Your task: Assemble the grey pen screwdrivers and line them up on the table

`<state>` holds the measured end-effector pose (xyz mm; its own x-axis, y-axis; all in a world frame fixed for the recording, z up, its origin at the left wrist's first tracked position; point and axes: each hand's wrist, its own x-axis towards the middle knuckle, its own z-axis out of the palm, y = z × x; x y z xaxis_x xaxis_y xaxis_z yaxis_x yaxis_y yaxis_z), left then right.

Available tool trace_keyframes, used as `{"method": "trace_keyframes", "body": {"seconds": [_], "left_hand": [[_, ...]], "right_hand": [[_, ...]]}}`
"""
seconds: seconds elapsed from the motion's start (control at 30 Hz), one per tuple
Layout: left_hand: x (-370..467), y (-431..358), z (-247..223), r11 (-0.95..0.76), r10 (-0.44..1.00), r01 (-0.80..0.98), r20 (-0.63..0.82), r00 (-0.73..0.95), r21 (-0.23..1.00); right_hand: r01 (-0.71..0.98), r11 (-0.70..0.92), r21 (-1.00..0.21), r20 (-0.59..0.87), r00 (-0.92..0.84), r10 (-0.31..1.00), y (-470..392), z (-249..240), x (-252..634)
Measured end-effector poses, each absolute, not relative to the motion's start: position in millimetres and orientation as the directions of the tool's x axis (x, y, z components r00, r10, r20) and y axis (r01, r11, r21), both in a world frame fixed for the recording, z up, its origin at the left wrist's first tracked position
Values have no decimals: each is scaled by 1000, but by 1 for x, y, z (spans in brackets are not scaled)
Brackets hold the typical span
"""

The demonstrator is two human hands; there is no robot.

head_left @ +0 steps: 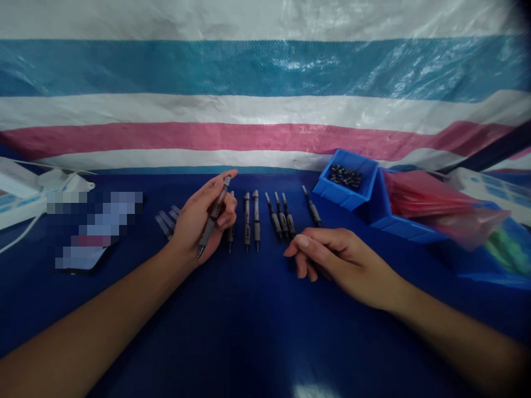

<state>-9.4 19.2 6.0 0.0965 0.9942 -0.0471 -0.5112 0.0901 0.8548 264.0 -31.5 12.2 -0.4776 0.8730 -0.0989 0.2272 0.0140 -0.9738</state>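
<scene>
My left hand (207, 218) is closed around a dark grey-gripped pen (212, 217), which lies slanted across the palm, tip toward me. Just right of that hand, two complete pens (256, 221) lie side by side, and another pen (230, 237) is partly hidden by my fingers. My right hand (327, 254) is held low over the table, thumb and fingers drawn together; whatever they pinch, if anything, is hidden. Beyond it lie three pen front halves (283, 218) with refills sticking out. One more such pen half (312, 207) lies apart, near the blue bin.
A small blue bin (365, 193) holds many black pen parts (345, 177). Beside it, larger blue bins (409, 229) carry red plastic bags (427, 199) and green material (508, 246). Clear tubes (164, 224), a blurred-out phone (99, 232) and power strips (20, 196) are at left.
</scene>
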Motion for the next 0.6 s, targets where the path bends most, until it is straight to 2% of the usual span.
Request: {"method": "trace_keyframes", "body": {"seconds": [0.6], "left_hand": [[-8,19,7,79,996,-524,-43,81,848]], "right_hand": [[216,28,-976,-84,-491,867,-31,11,266]]}}
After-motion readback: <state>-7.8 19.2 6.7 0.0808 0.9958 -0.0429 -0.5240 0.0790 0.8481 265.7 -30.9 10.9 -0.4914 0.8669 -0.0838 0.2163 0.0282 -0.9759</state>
